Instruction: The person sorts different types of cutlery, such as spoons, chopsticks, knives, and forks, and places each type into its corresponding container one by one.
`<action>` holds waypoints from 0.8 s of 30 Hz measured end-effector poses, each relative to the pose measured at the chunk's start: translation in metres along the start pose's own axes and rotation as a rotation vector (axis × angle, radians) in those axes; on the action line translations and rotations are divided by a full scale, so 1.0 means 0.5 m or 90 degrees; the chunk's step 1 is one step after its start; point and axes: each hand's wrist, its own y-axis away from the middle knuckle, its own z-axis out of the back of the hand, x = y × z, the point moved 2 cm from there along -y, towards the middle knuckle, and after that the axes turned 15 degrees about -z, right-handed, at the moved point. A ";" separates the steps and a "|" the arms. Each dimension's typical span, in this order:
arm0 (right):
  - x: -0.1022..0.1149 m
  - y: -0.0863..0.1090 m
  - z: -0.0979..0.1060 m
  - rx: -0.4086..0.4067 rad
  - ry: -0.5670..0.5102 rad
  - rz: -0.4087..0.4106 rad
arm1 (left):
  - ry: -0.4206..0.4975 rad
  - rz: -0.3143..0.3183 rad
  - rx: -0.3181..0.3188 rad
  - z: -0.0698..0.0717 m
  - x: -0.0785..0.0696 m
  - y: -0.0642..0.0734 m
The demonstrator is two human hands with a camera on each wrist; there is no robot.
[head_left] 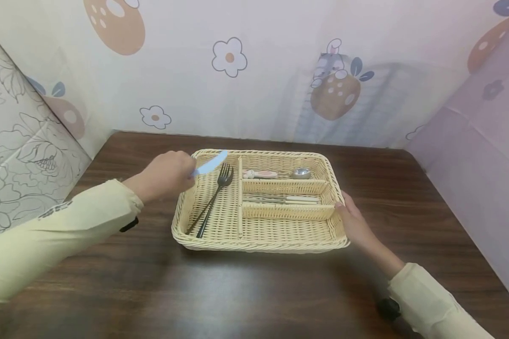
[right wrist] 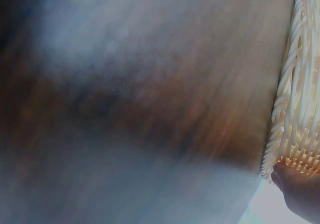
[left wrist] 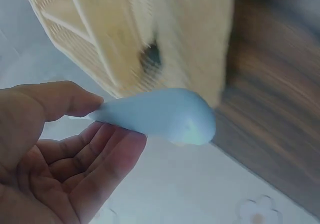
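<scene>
My left hand [head_left: 169, 172] pinches a light blue knife [head_left: 212, 164] above the left end of a cream wicker basket [head_left: 263, 246]. In the left wrist view, thumb and fingers hold the narrow part of the knife [left wrist: 165, 114], and its broad rounded part sticks out to the right. My right hand [head_left: 358, 226] grips the basket's right rim, thumb over the edge. Two dark forks [head_left: 212, 200] lie crossed in the long left compartment. A spoon [head_left: 301, 173] with a pink and white handle lies in the back right compartment. Thin metal utensils with white handles [head_left: 302, 199] lie in the middle one.
The basket stands on a dark wooden table [head_left: 246, 292]. Behind it rises a wall [head_left: 271, 94] covered with a flower and fruit print, and side panels stand left and right. Dividers [head_left: 240, 202] split the basket into compartments.
</scene>
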 end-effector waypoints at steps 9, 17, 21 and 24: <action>0.004 0.001 -0.001 0.015 0.007 0.010 | -0.041 -0.155 -0.068 -0.009 -0.096 -0.032; 0.003 0.000 0.000 0.018 -0.006 0.010 | -0.018 -0.187 0.027 -0.025 -0.184 -0.085; 0.002 0.000 0.000 0.016 -0.008 0.009 | -0.032 -0.249 0.078 -0.036 -0.225 -0.117; 0.002 0.001 0.000 0.007 0.004 0.010 | -0.032 -0.281 0.117 -0.047 -0.250 -0.141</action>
